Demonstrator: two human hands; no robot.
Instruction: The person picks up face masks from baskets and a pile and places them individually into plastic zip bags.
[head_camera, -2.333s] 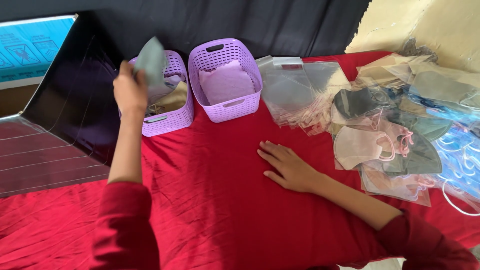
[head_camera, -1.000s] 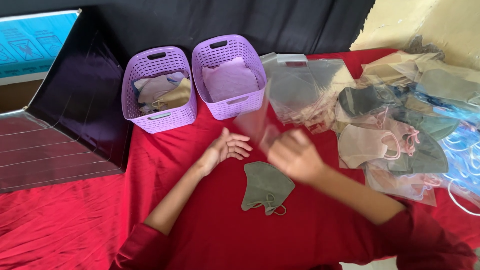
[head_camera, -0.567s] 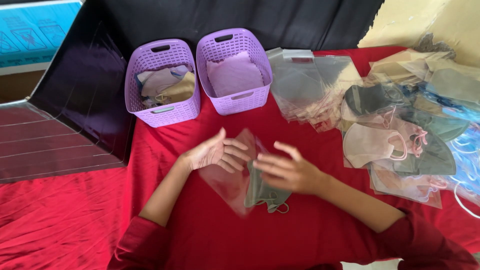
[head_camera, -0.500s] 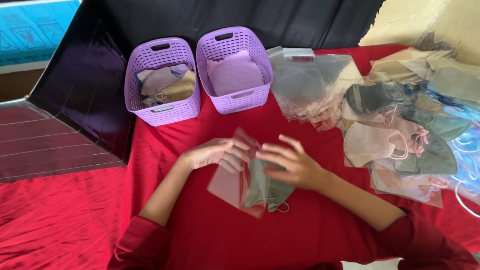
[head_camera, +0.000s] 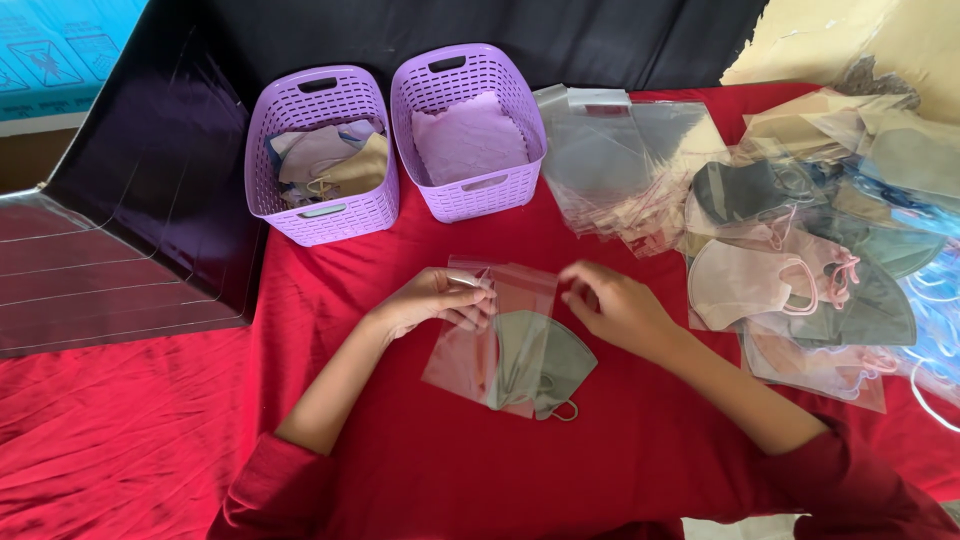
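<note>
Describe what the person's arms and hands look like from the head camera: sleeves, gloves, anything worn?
Both hands are bare: no gloves, and no rings or watch can be made out on the left hand or the right hand. Each arm wears a dark red sleeve, the left sleeve pushed up to about the elbow, the right sleeve ending further down the forearm. No markings show on the fabric.

I see a table (head_camera: 150, 450) covered in a red cloth (head_camera: 420, 480), lit evenly and brightly. A black drape (head_camera: 560, 30) hangs along its far edge, and a pale yellow wall (head_camera: 880, 40) shows past the far right corner.
</note>
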